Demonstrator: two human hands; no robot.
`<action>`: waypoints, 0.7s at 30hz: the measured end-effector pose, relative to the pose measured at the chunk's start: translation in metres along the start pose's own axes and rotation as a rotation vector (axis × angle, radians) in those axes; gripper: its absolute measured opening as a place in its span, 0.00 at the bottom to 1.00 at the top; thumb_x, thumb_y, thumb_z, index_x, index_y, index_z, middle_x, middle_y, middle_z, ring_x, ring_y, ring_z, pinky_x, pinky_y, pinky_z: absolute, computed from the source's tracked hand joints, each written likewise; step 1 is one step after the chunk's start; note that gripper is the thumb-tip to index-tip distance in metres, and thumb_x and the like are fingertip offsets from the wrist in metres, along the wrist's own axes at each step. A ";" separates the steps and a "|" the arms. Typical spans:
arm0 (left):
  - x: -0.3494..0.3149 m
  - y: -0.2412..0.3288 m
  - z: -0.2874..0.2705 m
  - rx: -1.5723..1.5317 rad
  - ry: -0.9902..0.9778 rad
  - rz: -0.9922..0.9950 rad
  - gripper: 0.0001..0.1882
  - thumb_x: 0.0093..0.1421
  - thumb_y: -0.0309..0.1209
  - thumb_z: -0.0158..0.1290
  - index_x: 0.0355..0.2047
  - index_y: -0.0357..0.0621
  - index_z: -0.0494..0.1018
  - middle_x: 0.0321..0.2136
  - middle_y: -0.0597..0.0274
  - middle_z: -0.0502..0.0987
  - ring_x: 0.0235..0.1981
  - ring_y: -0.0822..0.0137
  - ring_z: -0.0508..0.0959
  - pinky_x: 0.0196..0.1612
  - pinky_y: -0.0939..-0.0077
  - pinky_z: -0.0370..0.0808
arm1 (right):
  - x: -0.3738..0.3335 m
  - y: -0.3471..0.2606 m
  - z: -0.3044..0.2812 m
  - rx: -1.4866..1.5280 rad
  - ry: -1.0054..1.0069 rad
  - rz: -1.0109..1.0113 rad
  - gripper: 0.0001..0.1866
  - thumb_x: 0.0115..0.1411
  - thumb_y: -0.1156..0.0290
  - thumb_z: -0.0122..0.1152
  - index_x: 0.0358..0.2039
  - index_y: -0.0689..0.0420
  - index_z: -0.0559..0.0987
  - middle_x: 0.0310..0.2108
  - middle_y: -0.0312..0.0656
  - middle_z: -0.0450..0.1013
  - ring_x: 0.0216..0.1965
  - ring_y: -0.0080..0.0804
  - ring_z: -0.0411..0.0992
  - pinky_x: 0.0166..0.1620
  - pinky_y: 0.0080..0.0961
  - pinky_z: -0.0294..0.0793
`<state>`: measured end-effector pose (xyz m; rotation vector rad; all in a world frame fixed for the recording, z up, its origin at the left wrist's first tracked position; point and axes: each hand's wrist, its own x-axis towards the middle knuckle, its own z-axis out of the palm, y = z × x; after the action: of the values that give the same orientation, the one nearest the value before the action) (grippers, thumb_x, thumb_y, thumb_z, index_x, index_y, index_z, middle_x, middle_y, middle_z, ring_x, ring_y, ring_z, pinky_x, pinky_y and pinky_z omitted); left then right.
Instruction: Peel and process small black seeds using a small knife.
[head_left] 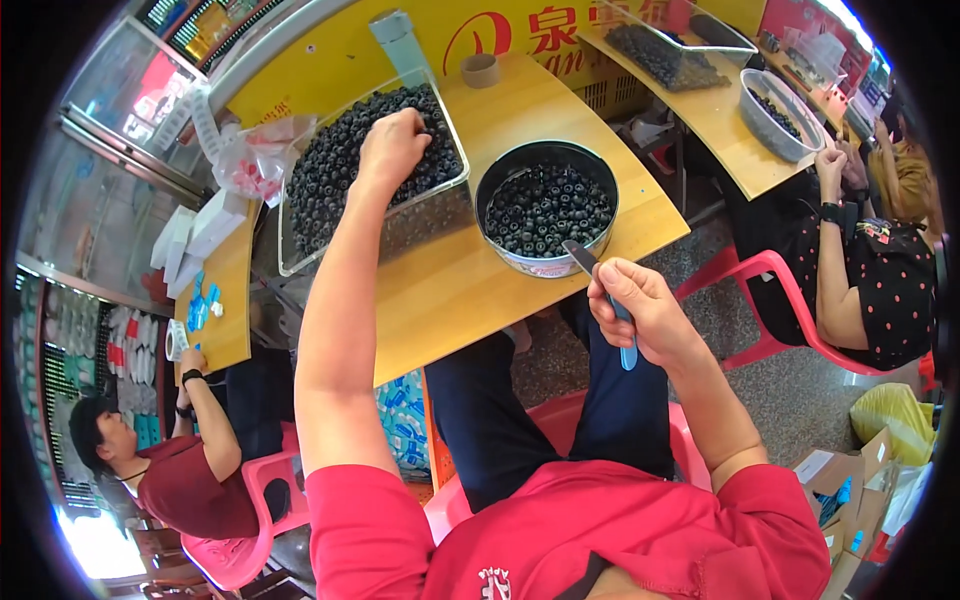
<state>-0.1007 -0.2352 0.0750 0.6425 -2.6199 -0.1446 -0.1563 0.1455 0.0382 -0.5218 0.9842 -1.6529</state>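
My left hand [396, 150] is over a large clear plastic box [465, 172], its fingers curled down among small dark round pieces [335, 165] that fill the box. What those fingers hold, if anything, is hidden. In my right hand [645, 305] is a small knife [580, 256] with a grey blade and a blue handle, pointing up and left. The blade tip reaches the front right rim of a round tin [483, 190], which holds more of the same dark pieces [550, 210]. Both containers stand side by side on the wooden table [540, 100].
A tape roll [480, 70] and a pale green bottle [398, 42] stand at the table's far side. Left of the box lies a clear bag [255, 160]. One person [170, 470] sits at left; another [845, 270] sits at right by a second table [700, 110] with an oval tub [785, 148].
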 end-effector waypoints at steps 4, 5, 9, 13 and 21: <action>-0.039 0.029 -0.038 -0.648 0.040 -0.218 0.12 0.56 0.30 0.61 0.37 0.37 0.74 0.26 0.64 0.77 0.25 0.76 0.76 0.30 0.82 0.70 | 0.018 -0.014 -0.007 -0.010 -0.011 -0.112 0.10 0.68 0.66 0.51 0.33 0.59 0.71 0.22 0.33 0.65 0.15 0.14 0.57 0.18 0.13 0.58; -0.051 0.049 -0.042 -0.806 0.020 -0.210 0.10 0.57 0.27 0.60 0.37 0.37 0.74 0.26 0.67 0.76 0.24 0.80 0.74 0.28 0.85 0.69 | 0.024 -0.018 -0.009 0.000 0.000 -0.114 0.10 0.68 0.66 0.51 0.33 0.59 0.71 0.22 0.33 0.65 0.15 0.14 0.57 0.18 0.13 0.58; -0.095 0.106 -0.040 -1.123 -0.061 -0.209 0.09 0.56 0.20 0.59 0.37 0.38 0.73 0.24 0.71 0.75 0.25 0.83 0.73 0.28 0.90 0.68 | 0.056 -0.034 0.009 -0.239 0.064 -0.332 0.05 0.63 0.74 0.58 0.33 0.60 0.72 0.23 0.31 0.66 0.19 0.13 0.62 0.22 0.13 0.61; -0.110 0.138 -0.027 -1.052 -0.091 -0.149 0.07 0.57 0.21 0.58 0.36 0.36 0.74 0.28 0.66 0.78 0.29 0.80 0.77 0.32 0.85 0.73 | 0.089 -0.025 0.024 -0.403 0.122 -0.486 0.08 0.58 0.72 0.65 0.34 0.59 0.74 0.25 0.30 0.70 0.22 0.11 0.64 0.24 0.12 0.62; -0.110 0.144 -0.014 -1.290 -0.168 -0.181 0.08 0.58 0.22 0.58 0.38 0.35 0.74 0.32 0.64 0.79 0.34 0.76 0.79 0.39 0.83 0.75 | 0.083 -0.028 0.013 -0.196 0.121 -0.305 0.08 0.59 0.69 0.65 0.35 0.57 0.75 0.23 0.28 0.70 0.19 0.10 0.62 0.22 0.10 0.61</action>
<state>-0.0669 -0.0561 0.0734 0.3525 -1.9651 -1.7722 -0.1888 0.0648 0.0564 -0.7390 1.2099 -1.8853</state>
